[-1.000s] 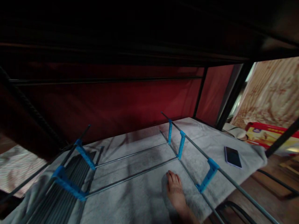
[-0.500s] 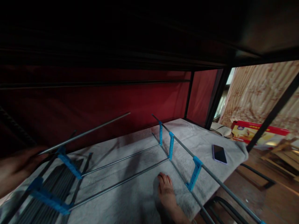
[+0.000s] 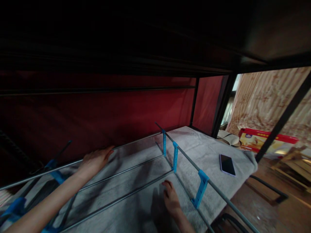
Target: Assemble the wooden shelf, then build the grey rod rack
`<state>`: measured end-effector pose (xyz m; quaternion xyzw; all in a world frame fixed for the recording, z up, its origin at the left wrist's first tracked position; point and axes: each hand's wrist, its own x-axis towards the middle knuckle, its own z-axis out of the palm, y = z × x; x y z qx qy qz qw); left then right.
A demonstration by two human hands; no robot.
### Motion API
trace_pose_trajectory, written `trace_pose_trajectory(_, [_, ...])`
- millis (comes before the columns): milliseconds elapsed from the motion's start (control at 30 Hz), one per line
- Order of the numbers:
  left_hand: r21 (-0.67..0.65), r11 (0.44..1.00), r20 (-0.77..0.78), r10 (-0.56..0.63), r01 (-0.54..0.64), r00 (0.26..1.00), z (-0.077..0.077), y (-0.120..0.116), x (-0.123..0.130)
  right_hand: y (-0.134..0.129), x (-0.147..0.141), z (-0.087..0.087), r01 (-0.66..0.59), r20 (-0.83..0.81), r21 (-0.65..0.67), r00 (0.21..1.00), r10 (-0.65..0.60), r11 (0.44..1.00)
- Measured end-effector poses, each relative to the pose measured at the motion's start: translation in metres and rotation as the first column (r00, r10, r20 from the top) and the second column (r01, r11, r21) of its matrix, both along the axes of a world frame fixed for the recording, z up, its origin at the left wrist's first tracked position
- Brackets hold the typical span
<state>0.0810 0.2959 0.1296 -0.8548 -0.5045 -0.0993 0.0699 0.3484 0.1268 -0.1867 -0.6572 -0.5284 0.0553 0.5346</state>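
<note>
A frame of thin grey metal tubes and blue plastic connectors stands on a grey fleece blanket (image 3: 194,147). My left hand (image 3: 96,159) is closed round a long metal tube (image 3: 136,141), which slants across the frame's top toward a blue connector (image 3: 164,144) at the far right corner. Whether the tube's end sits inside that connector I cannot tell. My right hand (image 3: 171,196) hovers low over the blanket, its fingers loosely bent and apart, holding nothing. Nearest to it are a lower cross tube (image 3: 145,186) and another blue connector (image 3: 200,189). My left forearm covers part of the left connectors.
A phone (image 3: 227,164) lies on the blanket at right. Black metal posts (image 3: 194,103) and a dark overhead panel surround the bed, with a red wall (image 3: 121,110) behind. A red and yellow box (image 3: 267,140) and a wooden stool (image 3: 293,166) are beyond the right edge.
My left hand has moved right and forward along with the tube, whose far end now reaches the right-hand corner. My right hand has lifted slightly and its fingers have curled. The view shifted a little.
</note>
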Motion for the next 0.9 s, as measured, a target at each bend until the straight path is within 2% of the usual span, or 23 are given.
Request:
trace_pose_trajectory(133, [-0.021,1.000,-0.025,-0.018,0.017,1.000,-0.017,-0.001,0.022,0.023,0.009,0.040,0.049,-0.102,0.033,0.994,-0.045,0.998])
trace_pose_trajectory(300, [-0.014,0.999,0.039,-0.034,0.034,0.999,-0.036,0.006,0.024,0.067,0.021,0.080,0.103,-0.123,0.082,0.988,-0.092,0.991])
trace_pose_trajectory(467, [0.003,0.999,0.064,-0.040,0.040,0.997,-0.048,0.016,0.018,0.119,0.039,0.108,0.183,-0.164,0.144,0.974,-0.159,0.973])
trace_pose_trajectory(633, [0.006,0.995,0.040,-0.100,0.100,0.994,-0.051,0.022,0.018,0.161,0.064,0.135,0.257,-0.210,0.161,0.952,-0.222,0.953])
trace_pose_trajectory(900, [0.111,0.988,-0.006,-0.103,0.103,0.995,-0.061,0.033,0.017,0.195,0.083,0.161,0.254,-0.274,0.194,0.942,-0.196,0.948])
